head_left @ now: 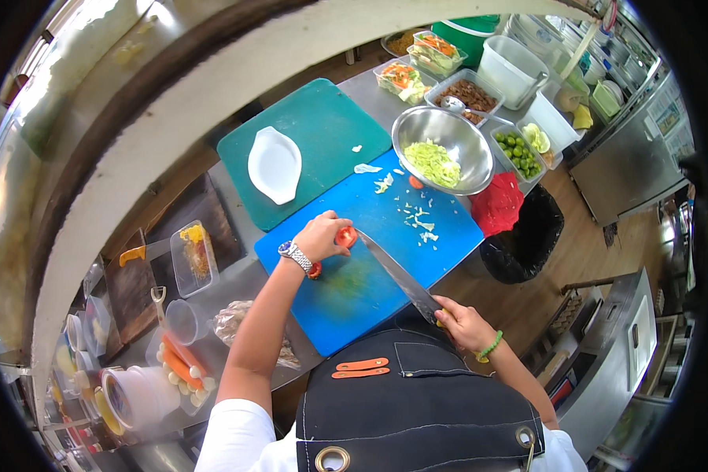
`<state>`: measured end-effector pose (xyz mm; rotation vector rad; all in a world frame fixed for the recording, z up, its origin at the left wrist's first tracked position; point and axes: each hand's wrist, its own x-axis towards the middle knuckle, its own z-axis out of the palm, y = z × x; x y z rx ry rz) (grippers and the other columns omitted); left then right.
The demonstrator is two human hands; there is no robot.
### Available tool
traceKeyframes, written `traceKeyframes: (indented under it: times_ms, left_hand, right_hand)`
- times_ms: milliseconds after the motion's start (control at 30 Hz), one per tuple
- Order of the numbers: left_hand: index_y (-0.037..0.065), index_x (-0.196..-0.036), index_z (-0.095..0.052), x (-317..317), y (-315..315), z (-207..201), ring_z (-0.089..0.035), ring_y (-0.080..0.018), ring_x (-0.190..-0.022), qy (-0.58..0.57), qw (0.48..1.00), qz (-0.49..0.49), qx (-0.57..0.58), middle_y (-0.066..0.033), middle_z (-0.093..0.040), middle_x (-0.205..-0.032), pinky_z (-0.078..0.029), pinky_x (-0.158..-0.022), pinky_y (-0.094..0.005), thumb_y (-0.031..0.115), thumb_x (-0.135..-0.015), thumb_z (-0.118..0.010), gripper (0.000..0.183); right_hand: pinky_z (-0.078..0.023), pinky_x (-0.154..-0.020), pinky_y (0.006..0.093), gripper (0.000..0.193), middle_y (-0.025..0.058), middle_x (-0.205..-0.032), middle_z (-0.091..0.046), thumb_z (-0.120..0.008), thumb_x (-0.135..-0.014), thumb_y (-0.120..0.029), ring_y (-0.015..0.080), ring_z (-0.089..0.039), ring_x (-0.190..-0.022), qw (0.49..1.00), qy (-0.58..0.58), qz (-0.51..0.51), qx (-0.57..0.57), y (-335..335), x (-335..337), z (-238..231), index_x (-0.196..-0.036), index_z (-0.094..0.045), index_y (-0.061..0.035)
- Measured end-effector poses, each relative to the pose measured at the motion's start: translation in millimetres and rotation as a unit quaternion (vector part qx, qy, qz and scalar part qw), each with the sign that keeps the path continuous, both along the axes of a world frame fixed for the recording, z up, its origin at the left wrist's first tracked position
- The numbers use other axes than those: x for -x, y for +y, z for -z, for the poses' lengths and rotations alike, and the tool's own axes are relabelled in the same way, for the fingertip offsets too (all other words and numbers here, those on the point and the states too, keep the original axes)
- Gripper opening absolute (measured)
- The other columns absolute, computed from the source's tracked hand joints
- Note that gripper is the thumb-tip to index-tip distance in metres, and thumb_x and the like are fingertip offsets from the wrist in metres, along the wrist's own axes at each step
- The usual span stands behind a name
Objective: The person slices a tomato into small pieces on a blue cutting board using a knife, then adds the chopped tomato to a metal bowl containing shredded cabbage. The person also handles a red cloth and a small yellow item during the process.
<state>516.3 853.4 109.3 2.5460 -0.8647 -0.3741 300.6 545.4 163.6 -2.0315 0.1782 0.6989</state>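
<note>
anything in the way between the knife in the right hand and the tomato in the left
Nothing visible does. The knife in the right hand has its tip right beside the tomato in the left hand, though contact is unclear. The pale scraps on the blue cutting board lie beyond the blade, not between.

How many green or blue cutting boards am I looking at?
2: the green board under the white dish, and the blue board nearer the apron. Any stacked beneath would be hidden.
</note>
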Motion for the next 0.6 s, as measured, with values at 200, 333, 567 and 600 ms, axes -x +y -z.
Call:
traceKeyframes:
  times_ms: [200, 333, 567, 600]
  left_hand:
    - [0.01, -0.106, -0.072, -2, -4, 12, -0.064, -0.0304, -0.094, -0.017, 0.999, -0.007, 0.034, -0.0115, -0.065, -0.099, -0.052, -0.084, -0.0394, 0.022, -0.064, -0.088, 0.047]
    - [0.012, -0.089, -0.071, 0, -14, 32, -0.064, -0.029, -0.086, -0.052, 0.993, -0.003, 0.109, -0.0091, -0.064, -0.085, -0.054, -0.075, -0.0432, 0.019, -0.07, -0.077, 0.021]
    - [0.015, -0.072, -0.07, -22, -45, 59, -0.067, -0.0262, -0.086, -0.04, 0.996, -0.042, 0.075, -0.007, -0.067, -0.089, -0.055, -0.071, -0.0405, 0.012, -0.058, -0.078, 0.017]
    - [0.015, -0.073, -0.07, -32, -44, 60, -0.068, -0.0269, -0.086, -0.01, 0.997, -0.029, 0.075, -0.0068, -0.067, -0.09, -0.055, -0.071, -0.0406, 0.012, -0.057, -0.079, 0.019]
  right_hand:
    - [-0.051, -0.066, 0.0391, 0.039, 0.015, -0.071, -0.066, -0.052, -0.102, -0.031, 0.0258, -0.065, -0.062, 0.999, -0.017, -0.03, 0.026, -11, -5, 7, -0.136, -0.054, -0.0117]
    - [-0.044, -0.048, 0.0276, 0.037, -0.002, -0.064, -0.056, -0.048, -0.103, -0.018, 0.0077, -0.054, -0.052, 0.999, 0.025, -0.009, -0.032, -20, -1, 8, -0.139, -0.053, -0.0082]
    - [-0.05, -0.071, 0.0272, 0.04, 0.0075, -0.099, -0.066, -0.046, -0.102, -0.014, 0.0138, -0.06, -0.082, 0.97, -0.086, -0.227, 0.014, -17, -62, 24, -0.138, -0.049, 0.002]
    - [-0.05, -0.071, 0.0273, 0.04, 0.0077, -0.099, -0.066, -0.046, -0.102, -0.014, 0.014, -0.06, -0.083, 0.968, -0.082, -0.235, 0.02, -13, -73, 27, -0.138, -0.049, 0.002]
